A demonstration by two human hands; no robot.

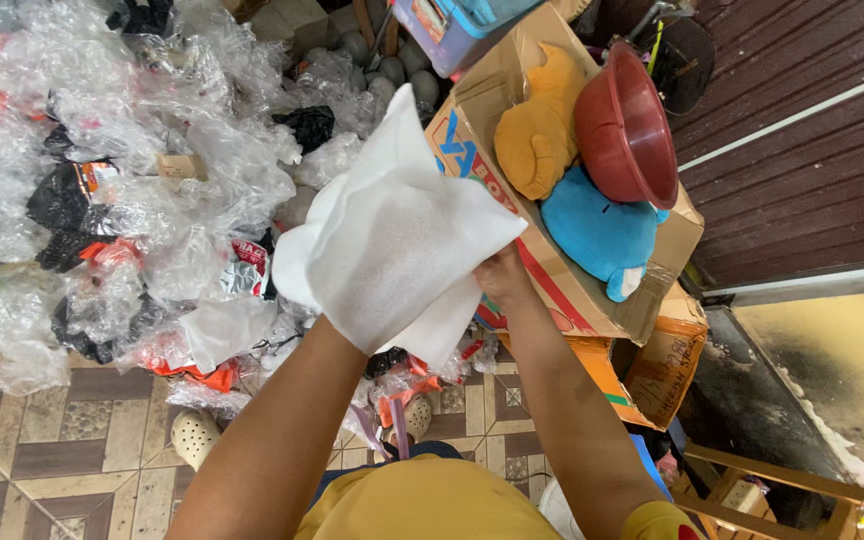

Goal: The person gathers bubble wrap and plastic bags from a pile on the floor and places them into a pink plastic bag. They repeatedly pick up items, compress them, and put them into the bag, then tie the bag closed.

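Plastic wrap (102, 190) is lying heaped across the upper left of the frame, a crinkled, glossy mound of clear film mixed with black bags and scraps of red and orange. Below it, patterned floor tiles (42, 450) in brown and cream are showing, with a pale perforated clog (192, 437) resting at the heap's lower edge.

Near the centre, both bare forearms are rising from the bottom of the frame. The left hand (337, 325) is reaching up into a white foam sheet (392, 230) and is hidden by it, so I cannot tell how its fingers are set; only the forearm is showing up to the sheet's lower edge. The sheet is soft, matte and faintly pebbled, folding into overlapping layers with a rounded corner pointing upward in the middle of the frame, in front of the plastic heap and the box.

The right hand (500, 275) is closing on the sheet's right edge, its fingers curling around the foam.

Right of the hands, an open cardboard box (572, 290) is sitting tilted, its brown flaps creased. Inside it are lying an orange plush toy (537, 135), a blue plush toy (597, 232) with a white patch, and a dark red plastic bowl (627, 125), round and smooth, standing on edge against them. Farther right, dark ribbed boards (802, 160) are filling the upper right corner.
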